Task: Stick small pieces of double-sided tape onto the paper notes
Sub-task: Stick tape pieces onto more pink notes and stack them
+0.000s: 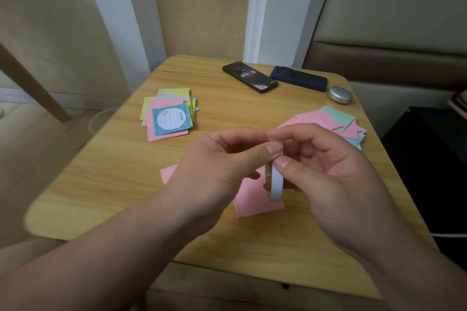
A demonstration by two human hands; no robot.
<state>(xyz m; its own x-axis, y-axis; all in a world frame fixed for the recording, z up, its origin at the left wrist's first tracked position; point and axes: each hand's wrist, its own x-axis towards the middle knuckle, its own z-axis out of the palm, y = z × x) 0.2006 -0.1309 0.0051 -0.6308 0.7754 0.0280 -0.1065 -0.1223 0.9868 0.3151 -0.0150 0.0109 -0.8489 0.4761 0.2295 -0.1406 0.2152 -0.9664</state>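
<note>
A small white roll of double-sided tape (275, 183) hangs above the table's middle, held edge-on. My right hand (326, 161) grips the roll with thumb and fingers. My left hand (219, 161) pinches the tape's top end between thumb and forefinger, right beside the right thumb. Under both hands lies a pink paper note (255, 202), partly hidden by my left hand. A stack of coloured notes (168, 113) with a teal printed pad on top lies at the left. Another loose pile of pink, green and blue notes (338, 121) lies at the right.
Two dark phones (249, 76) (299, 78) lie at the far edge of the wooden table (113, 171). A small silver oval case (340, 94) sits right of them. A dark cabinet stands beyond the table's right edge, with a white cable near it.
</note>
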